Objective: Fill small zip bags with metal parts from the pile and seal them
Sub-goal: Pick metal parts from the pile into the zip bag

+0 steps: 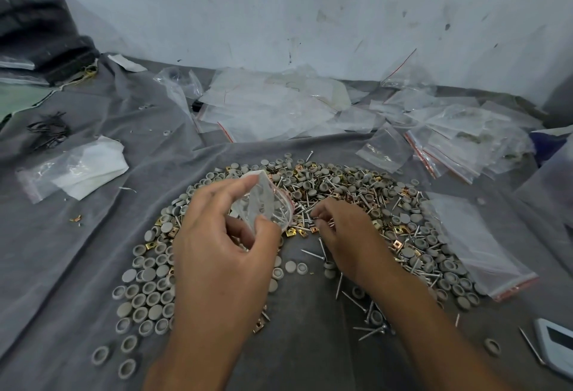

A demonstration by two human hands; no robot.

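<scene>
Small zip bag held open over a pile of metal parts on a grey cloth.

Near the front edge of the cloth (77,266), grey caps (145,300) are spread at the left. The small zip bag (266,204), with screws inside, is pinched between thumb and curled fingers of the left hand (217,235). A small part is pinched by the closed fingertips of the right hand (344,232) within the pile (356,189). Empty zip bags (279,105) are heaped along the far edge.
</scene>
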